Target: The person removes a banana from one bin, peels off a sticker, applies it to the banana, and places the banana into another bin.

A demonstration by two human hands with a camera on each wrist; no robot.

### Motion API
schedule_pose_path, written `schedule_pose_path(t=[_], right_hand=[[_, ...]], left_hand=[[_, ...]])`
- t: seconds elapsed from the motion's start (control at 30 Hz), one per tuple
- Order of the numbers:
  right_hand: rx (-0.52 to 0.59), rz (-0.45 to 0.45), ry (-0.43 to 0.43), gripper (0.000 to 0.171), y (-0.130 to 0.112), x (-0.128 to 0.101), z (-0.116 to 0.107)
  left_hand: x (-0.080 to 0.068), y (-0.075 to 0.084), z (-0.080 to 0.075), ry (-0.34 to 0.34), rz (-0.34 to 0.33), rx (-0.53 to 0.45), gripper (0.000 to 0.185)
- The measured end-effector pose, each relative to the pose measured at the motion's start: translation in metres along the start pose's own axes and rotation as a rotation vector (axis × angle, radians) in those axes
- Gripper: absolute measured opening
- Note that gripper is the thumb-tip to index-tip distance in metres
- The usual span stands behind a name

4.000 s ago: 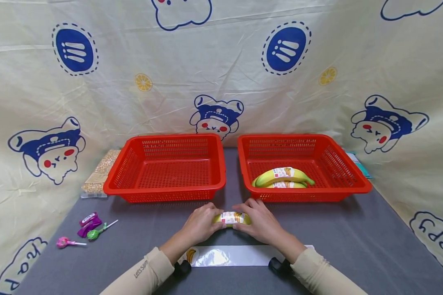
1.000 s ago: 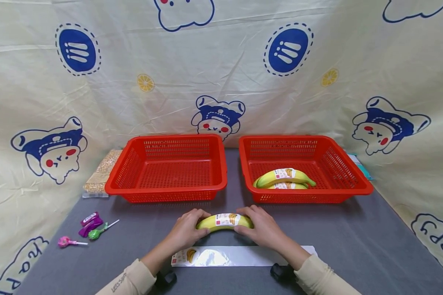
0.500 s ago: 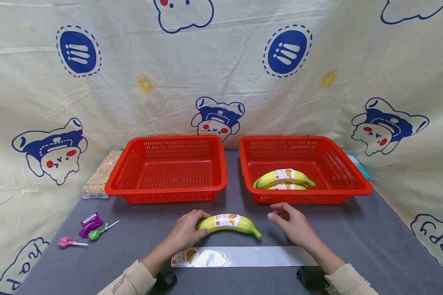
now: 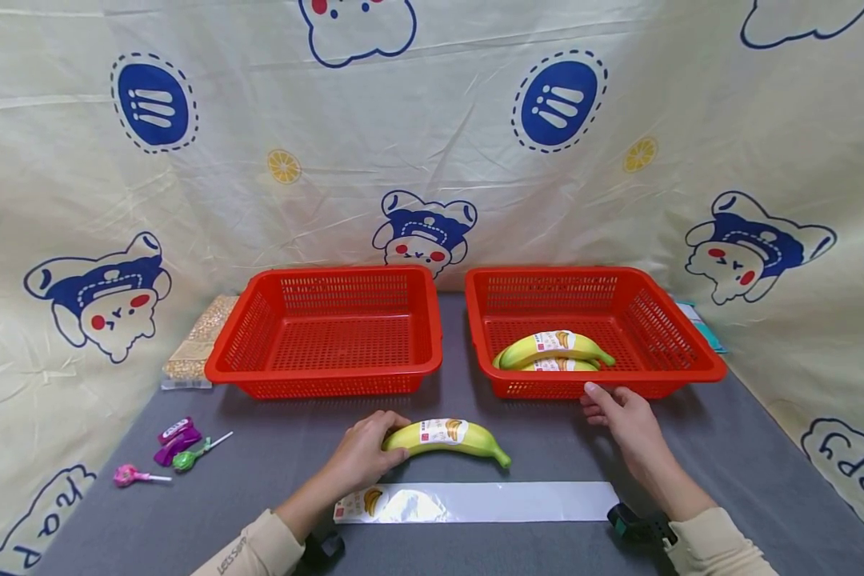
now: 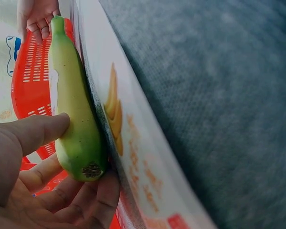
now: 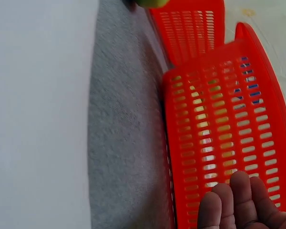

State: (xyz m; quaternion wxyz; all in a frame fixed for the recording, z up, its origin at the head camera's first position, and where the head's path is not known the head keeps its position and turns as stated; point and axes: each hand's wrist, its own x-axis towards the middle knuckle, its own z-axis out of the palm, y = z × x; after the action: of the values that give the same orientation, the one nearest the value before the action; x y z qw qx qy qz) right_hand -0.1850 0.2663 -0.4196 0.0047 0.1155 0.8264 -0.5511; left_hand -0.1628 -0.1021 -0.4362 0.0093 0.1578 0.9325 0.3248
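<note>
On the grey desk (image 4: pixel 727 448) stand two red baskets, the left basket (image 4: pixel 329 330) bare and the right basket (image 4: pixel 596 328) holding two bananas (image 4: pixel 551 350). A clear wrapper (image 4: pixel 475 502) lies flat near the front edge. Just behind it lies a banana (image 4: pixel 446 437); the left hand (image 4: pixel 363 452) grips its end with curled fingers, while the right hand (image 4: pixel 626 416), fingers relaxed, touches the right basket's front wall.

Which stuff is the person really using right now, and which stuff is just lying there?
In use:
- banana, gripped at one end by the left hand
- right basket, right hand by its front wall
- two bananas inside it
- empty wrapper

Just lying about:
- lollipops
- purple candy
- bag of grains
- left basket, nothing in it
</note>
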Motion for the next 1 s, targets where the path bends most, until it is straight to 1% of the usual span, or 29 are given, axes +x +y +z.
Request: schedule_pose_path(t=[0.17, 0.4, 0.6, 0.77, 0.83, 0.9, 1.0], right_hand=[[0.103, 0.01, -0.011, 0.056, 0.001, 0.002, -0.005], [0.207, 0.024, 0.022, 0.052, 0.0, 0.003, -0.009], [0.342, 0.036, 0.055, 0.037, 0.001, 0.005, -0.015], [0.409, 0.026, 0.056, 0.028, 0.002, 0.006, -0.018], [0.428, 0.025, 0.052, 0.026, 0.002, 0.006, -0.017], [0.442, 0.022, 0.048, 0.024, 0.002, 0.005, -0.017], [0.459, 0.013, 0.042, 0.024, 0.0, 0.005, -0.016]], left_hand=[[0.0, 0.0, 0.0, 0.001, 0.007, 0.01, 0.031], [0.0, 0.001, 0.0, 0.004, 0.003, 0.004, 0.031], [0.001, 0.001, 0.001, 0.009, 0.003, 0.009, 0.03], [0.002, 0.003, 0.0, 0.011, 0.011, 0.023, 0.03], [0.002, 0.006, -0.003, 0.015, 0.018, 0.016, 0.03], [0.004, 0.012, -0.006, 0.025, 0.04, 0.004, 0.031], [0.008, 0.026, -0.014, 0.045, 0.08, -0.028, 0.031]])
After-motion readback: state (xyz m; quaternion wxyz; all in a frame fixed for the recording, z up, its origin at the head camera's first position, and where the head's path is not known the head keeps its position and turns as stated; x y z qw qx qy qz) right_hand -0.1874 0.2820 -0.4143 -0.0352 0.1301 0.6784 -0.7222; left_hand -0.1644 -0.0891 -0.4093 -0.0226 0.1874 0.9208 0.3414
